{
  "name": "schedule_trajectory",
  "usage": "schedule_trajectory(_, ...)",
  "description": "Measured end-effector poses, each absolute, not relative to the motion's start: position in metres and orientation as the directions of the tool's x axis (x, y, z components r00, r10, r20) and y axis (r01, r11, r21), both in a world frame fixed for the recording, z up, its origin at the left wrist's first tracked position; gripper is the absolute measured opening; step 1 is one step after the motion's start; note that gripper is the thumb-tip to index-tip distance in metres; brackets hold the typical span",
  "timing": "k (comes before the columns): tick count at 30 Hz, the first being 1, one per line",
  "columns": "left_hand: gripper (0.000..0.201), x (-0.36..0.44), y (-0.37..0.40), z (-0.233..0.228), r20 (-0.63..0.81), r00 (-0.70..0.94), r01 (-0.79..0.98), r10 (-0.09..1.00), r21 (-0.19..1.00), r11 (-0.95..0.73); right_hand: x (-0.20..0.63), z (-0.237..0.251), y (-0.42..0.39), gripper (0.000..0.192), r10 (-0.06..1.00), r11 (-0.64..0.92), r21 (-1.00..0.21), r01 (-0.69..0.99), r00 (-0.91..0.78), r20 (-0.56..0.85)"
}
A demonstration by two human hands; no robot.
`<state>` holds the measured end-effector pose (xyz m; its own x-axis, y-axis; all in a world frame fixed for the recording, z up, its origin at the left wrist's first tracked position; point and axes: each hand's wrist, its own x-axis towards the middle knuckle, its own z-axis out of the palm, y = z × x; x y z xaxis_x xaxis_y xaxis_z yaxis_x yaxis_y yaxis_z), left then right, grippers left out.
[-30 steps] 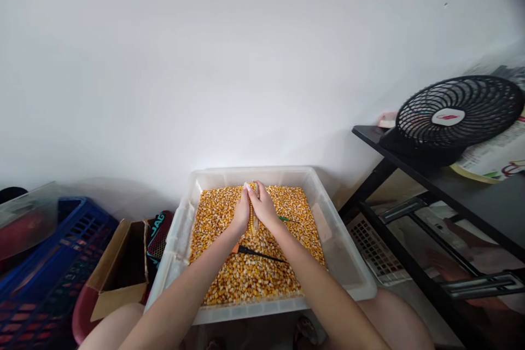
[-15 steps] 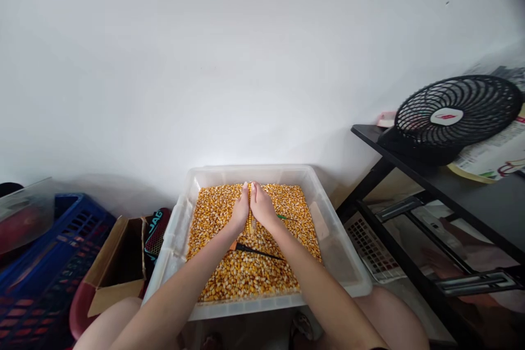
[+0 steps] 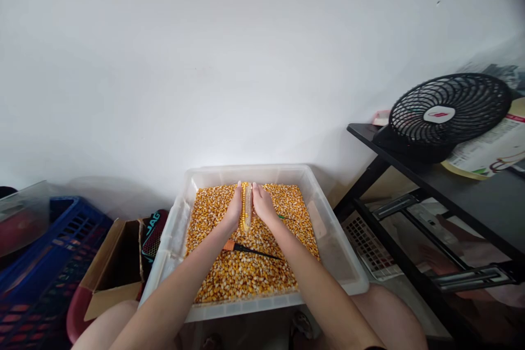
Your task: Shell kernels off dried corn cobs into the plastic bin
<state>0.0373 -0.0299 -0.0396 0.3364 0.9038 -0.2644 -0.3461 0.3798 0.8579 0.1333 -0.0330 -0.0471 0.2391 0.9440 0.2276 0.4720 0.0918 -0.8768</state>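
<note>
Between my two hands is a corn cob (image 3: 246, 208), pointing away from me, with yellow kernels on its left side and a pale bare strip on its right. My left hand (image 3: 234, 206) grips it from the left, and my right hand (image 3: 262, 202) presses in from the right. Both hands are over a translucent plastic bin (image 3: 344, 262) that holds loose corn kernels (image 3: 246, 279). On the kernels, just nearer to me than the cob, lies a tool with an orange handle and dark pointed shaft (image 3: 250, 250). A thin green-handled item (image 3: 285, 217) lies by my right wrist.
To the right, a black fan (image 3: 447, 112) stands on a dark shelf rack (image 3: 365, 132), with a white basket (image 3: 371, 246) below. On the left are an open cardboard box (image 3: 115, 262) in a red tub (image 3: 76, 306) and a blue crate (image 3: 77, 219). A white wall (image 3: 246, 65) rises behind the bin.
My hands have moved slightly apart, the left one shifting left. More of the cob shows between them, including its pale bare strip.
</note>
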Motion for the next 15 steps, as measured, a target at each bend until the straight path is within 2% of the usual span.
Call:
schedule_trajectory(2, 0.057, 0.037, -0.031, -0.036, -0.267, 0.363, -0.359, 0.893, 0.844, 0.399, 0.133, -0.046, -0.033, 0.045, 0.946, 0.124, -0.924, 0.362, 0.237, 0.220)
schedule_trajectory(8, 0.050, 0.041, -0.036, -0.026, -0.309, 0.368, -0.416, 0.877, 0.789, 0.453, 0.134, -0.045, -0.032, 0.038, 0.957, 0.167, -0.970, 0.176, 0.209, 0.203)
schedule_trajectory(12, 0.054, 0.038, -0.035, -0.020, -0.336, 0.478, -0.333, 0.811, 0.785, 0.522, 0.135, -0.042, -0.034, 0.037, 0.966, 0.181, -0.970, 0.159, 0.154, 0.206)
schedule_trajectory(15, 0.057, 0.037, -0.035, -0.019, -0.353, 0.471, -0.290, 0.809, 0.804, 0.519, 0.134, -0.039, -0.036, 0.035, 0.950, 0.202, -0.957, 0.208, 0.195, 0.243)
